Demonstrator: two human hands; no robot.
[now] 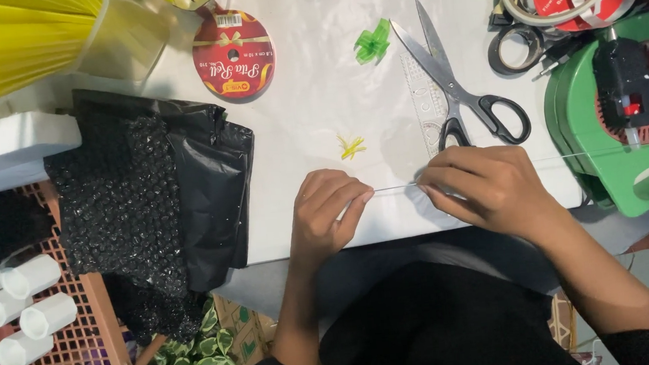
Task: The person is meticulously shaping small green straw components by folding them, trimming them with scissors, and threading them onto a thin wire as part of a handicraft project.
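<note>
1. While the left hand pinches one end of a thin clear strand, the right hand pinches its other side above the white table.
2. A round red ribbon spool with a gold bow label lies beyond, left of the scissors.

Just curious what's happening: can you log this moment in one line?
left hand: pinches thin clear strand | right hand: pinches same strand | black-handled steel scissors: lying on white table

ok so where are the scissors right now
In the head view the scissors lie shut on the white table, up and right of centre, black handles just above the right hand, with the green bow to their left.
</note>
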